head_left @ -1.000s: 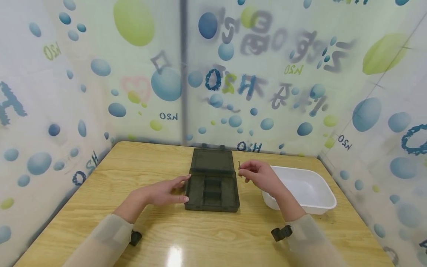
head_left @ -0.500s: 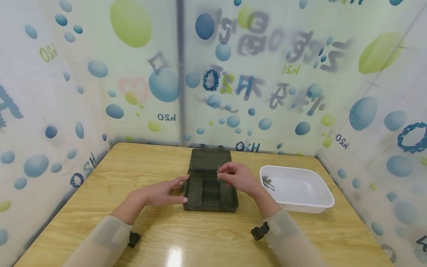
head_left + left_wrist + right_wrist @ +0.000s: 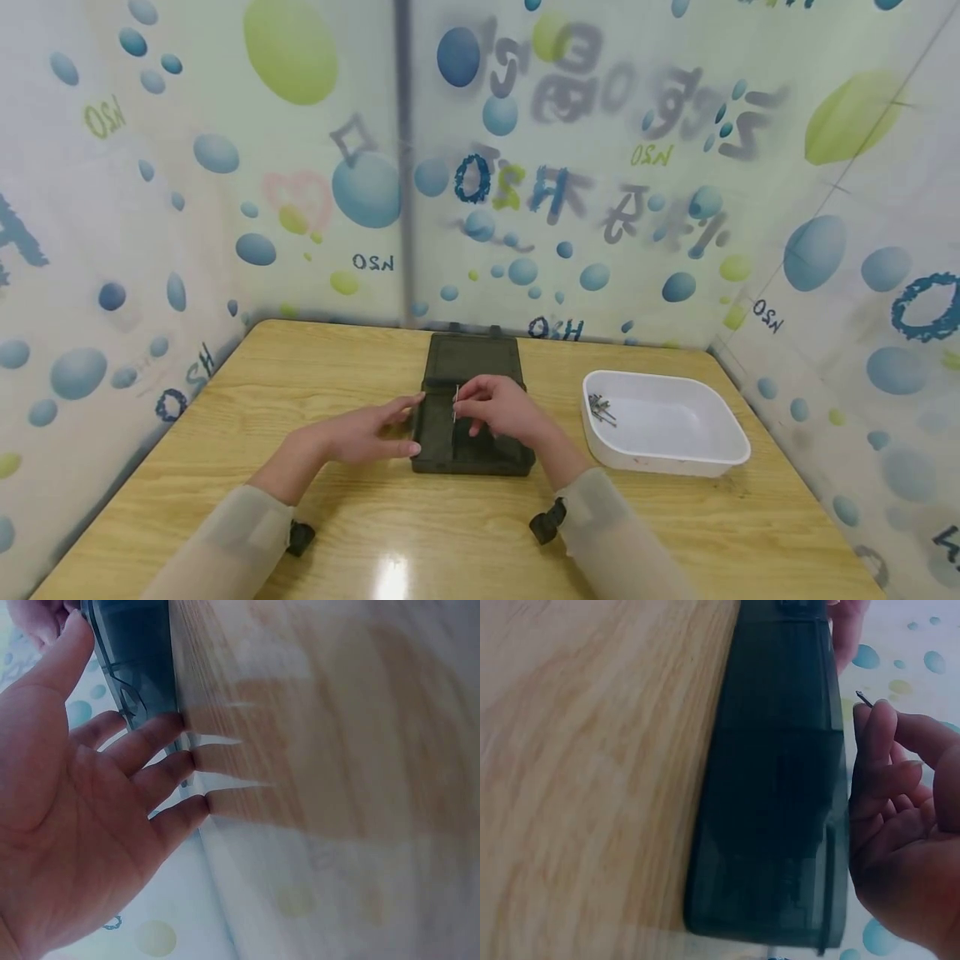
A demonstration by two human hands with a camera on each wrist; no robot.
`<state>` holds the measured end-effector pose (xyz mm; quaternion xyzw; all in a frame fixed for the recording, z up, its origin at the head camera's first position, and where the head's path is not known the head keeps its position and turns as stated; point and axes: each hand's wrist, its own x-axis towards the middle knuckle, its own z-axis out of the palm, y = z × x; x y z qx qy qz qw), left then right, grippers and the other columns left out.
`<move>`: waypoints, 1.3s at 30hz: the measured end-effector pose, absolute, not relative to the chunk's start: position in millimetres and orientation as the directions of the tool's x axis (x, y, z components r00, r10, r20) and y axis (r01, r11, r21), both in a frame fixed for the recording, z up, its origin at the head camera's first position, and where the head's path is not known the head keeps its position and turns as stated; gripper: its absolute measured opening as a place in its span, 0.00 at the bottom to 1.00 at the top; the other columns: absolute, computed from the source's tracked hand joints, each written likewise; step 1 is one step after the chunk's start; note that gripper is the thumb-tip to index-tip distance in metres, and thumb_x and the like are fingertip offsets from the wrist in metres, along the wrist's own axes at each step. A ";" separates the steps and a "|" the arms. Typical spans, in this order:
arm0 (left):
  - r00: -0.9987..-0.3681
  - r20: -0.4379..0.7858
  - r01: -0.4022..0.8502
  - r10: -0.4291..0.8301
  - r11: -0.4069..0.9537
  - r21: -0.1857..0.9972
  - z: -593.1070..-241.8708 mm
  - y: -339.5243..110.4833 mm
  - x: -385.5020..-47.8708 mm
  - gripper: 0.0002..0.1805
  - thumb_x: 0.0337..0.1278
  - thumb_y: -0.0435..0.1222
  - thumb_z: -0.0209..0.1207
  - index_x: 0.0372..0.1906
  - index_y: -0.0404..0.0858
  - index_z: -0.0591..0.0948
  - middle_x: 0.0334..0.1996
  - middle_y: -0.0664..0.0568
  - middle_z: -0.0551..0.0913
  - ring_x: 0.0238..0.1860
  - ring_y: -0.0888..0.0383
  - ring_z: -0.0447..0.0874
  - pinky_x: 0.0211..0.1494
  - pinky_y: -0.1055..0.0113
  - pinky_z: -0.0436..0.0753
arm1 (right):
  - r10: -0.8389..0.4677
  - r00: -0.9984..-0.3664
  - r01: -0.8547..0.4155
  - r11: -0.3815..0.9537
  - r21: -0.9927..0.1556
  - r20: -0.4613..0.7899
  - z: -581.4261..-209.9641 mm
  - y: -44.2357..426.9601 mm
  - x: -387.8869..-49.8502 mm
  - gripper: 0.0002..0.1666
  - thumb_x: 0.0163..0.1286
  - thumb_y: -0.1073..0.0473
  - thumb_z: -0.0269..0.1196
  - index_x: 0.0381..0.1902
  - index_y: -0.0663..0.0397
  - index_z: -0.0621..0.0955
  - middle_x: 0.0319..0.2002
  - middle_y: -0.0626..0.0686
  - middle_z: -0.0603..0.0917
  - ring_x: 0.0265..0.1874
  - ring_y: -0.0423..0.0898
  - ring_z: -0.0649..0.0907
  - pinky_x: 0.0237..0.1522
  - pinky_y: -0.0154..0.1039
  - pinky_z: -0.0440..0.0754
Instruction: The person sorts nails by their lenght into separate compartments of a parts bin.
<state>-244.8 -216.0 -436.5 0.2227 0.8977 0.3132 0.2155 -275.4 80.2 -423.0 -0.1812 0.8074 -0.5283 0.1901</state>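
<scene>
A dark, see-through plastic case point(image 3: 474, 358) lies open on the table, its lid folded back towards the wall. My right hand point(image 3: 501, 408) is over the lower half and pinches a thin metal screw point(image 3: 455, 402) between thumb and forefinger. In the right wrist view the screw's tip point(image 3: 863, 697) sticks out past the fingertips, beside the case's wall point(image 3: 772, 787). My left hand point(image 3: 363, 433) rests against the case's left side, thumb near the front corner. Its fingers are fairly straight in the left wrist view. The right hand hides part of the compartments.
To the right stands a white plastic tray point(image 3: 675, 462) with several loose screws point(image 3: 602, 410) at its left end. The wooden table point(image 3: 330, 358) meets patterned curtains point(image 3: 300, 167) at the back and sides.
My right hand has carried the screw left, from beside the case to above its lower half, bringing the screws in the tray into sight. The left hand stays in place on the case.
</scene>
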 end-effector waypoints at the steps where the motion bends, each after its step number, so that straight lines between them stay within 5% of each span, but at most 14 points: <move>1: -0.808 -0.245 0.268 0.536 0.704 0.657 -436.6 -216.0 -245.1 0.53 0.76 0.63 0.63 0.92 0.49 0.52 0.85 0.36 0.65 0.86 0.37 0.62 0.86 0.31 0.62 | -0.497 -0.860 -0.095 0.380 -0.920 -0.116 -423.8 78.8 -275.4 0.12 0.81 0.53 0.69 0.53 0.53 0.87 0.44 0.52 0.93 0.28 0.45 0.88 0.22 0.35 0.75; 39: -0.794 -0.233 0.285 0.561 0.683 0.672 -432.1 -212.9 -241.0 0.53 0.79 0.61 0.62 0.92 0.44 0.49 0.86 0.33 0.60 0.86 0.33 0.59 0.85 0.30 0.62 | -0.501 -0.858 -0.130 0.418 -0.899 -0.109 -433.8 76.4 -271.9 0.09 0.83 0.53 0.66 0.53 0.50 0.88 0.44 0.48 0.94 0.28 0.44 0.88 0.25 0.37 0.79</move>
